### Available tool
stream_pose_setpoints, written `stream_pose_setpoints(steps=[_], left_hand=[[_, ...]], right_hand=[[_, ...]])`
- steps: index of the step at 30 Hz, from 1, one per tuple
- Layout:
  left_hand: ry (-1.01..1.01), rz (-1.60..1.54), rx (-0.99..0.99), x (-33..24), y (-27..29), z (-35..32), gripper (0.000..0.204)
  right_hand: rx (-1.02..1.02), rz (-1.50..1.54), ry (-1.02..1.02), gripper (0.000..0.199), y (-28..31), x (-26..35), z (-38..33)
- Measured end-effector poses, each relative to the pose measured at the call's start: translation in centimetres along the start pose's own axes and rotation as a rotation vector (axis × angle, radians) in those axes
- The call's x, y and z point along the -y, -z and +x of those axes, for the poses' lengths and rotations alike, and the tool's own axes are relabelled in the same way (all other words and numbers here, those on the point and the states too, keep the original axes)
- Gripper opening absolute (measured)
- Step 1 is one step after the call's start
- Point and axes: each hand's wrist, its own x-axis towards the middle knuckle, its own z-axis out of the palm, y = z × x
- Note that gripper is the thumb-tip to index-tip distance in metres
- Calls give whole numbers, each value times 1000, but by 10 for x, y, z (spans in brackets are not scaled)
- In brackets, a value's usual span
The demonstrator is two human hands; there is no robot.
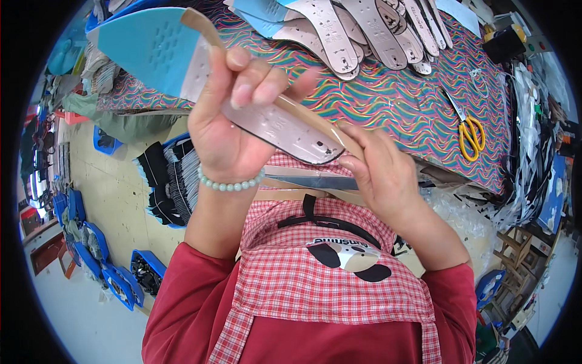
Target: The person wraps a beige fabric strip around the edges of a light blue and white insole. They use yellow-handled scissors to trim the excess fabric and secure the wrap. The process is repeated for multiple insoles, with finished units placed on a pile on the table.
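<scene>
Extending across the upper view, the worktop (315,97) bears a cover of wavy multicoloured stripes. Below it, the person wears a red-and-white checked apron (327,291) over dark red sleeves. Along the far side of the worktop lies a pile of insoles (379,42), overlapping, with pinkish heels toward the person and some blue portions showing at left.

A single insole (194,76) is held up over the near edge of the worktop, slanting between both hands: blue forepart at upper left, pinkish heel at lower right. A tan strip (309,119) runs along its upper edge. Below the worktop, at left, stand stacks of black and grey pieces (176,182).

The left hand (217,130) is palm up, its fingers curled over the insole's middle and grasping it with the thumb. The right hand (388,173) has its fingers and thumb pinching the strip beside the heel end. Yellow-handled scissors (470,136) rest on the worktop at right, blades pointing away from the person. A pale green beaded bracelet (230,185) encircles the left wrist.
</scene>
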Motion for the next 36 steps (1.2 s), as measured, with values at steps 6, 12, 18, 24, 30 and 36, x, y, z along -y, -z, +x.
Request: stream_pose_setpoints(steps=[6, 12, 18, 24, 30, 36], left_hand=[[-70, -170, -60, 25, -10, 5, 26], [199, 1261, -136, 20, 9, -31, 23], [-306, 1913, 372, -14, 3, -9, 19], [-197, 1745, 487, -13, -5, 1, 12], [-15, 1692, 500, -8, -5, 7, 16], [116, 1628, 521, 11, -13, 1, 25]], right_hand=[[-366, 649, -250, 37, -50, 42, 1], [-200, 579, -284, 27, 9, -8, 18], [117, 245, -125, 26, 48, 6, 18], [186, 241, -97, 24, 75, 7, 36], [246, 223, -77, 25, 86, -3, 39], [243, 154, 123, 34, 102, -1, 56]])
